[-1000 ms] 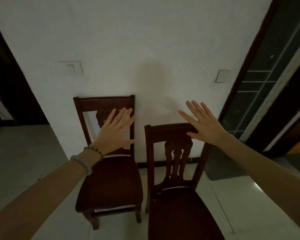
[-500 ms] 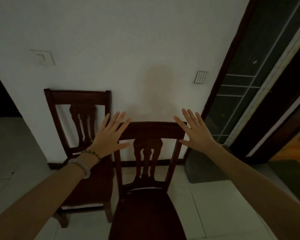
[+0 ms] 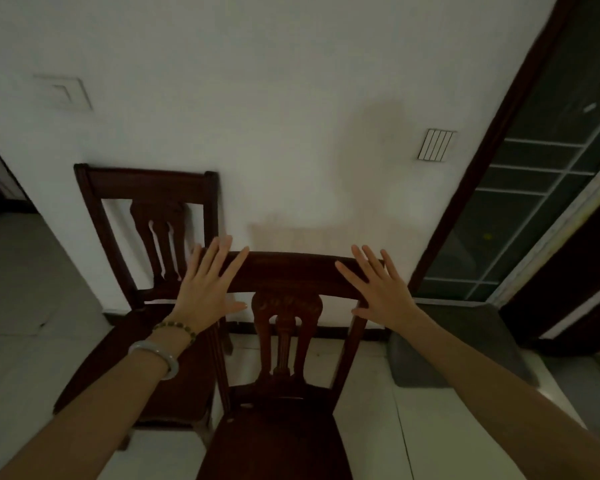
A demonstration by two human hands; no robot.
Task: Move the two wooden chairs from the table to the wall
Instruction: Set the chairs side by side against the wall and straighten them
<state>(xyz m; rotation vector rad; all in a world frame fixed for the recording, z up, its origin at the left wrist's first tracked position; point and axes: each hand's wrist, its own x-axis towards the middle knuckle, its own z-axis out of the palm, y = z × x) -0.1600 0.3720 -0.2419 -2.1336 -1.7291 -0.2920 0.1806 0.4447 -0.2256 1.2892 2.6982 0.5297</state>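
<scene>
Your left hand (image 3: pixel 207 292) and your right hand (image 3: pixel 381 292) are both spread wide, fingers splayed, holding nothing; each lies over one end of the top rail of the near chair (image 3: pixel 288 341), though you cannot tell whether the palms touch the wood. This chair faces you with its back toward the wall (image 3: pixel 257 98), a strip of pale floor (image 3: pixel 364 393) visible between its back legs and the dark skirting. The far chair (image 3: pixel 146 254) stands just left of it, its backrest close against the wall; the two seats nearly meet. To the right of the near chair lies open floor as far as a grey mat (image 3: pixel 465 344) and a dark door frame (image 3: pixel 482 168). A switch plate (image 3: pixel 63 91) and a ribbed plate (image 3: pixel 435 145) are mounted on the wall; no writing is legible on either. Your left wrist bears a pale bangle (image 3: pixel 156 358) and a beaded bracelet (image 3: pixel 177 329). The near chair's seat is cut off by the lower edge, and dim light obscures the carving.
</scene>
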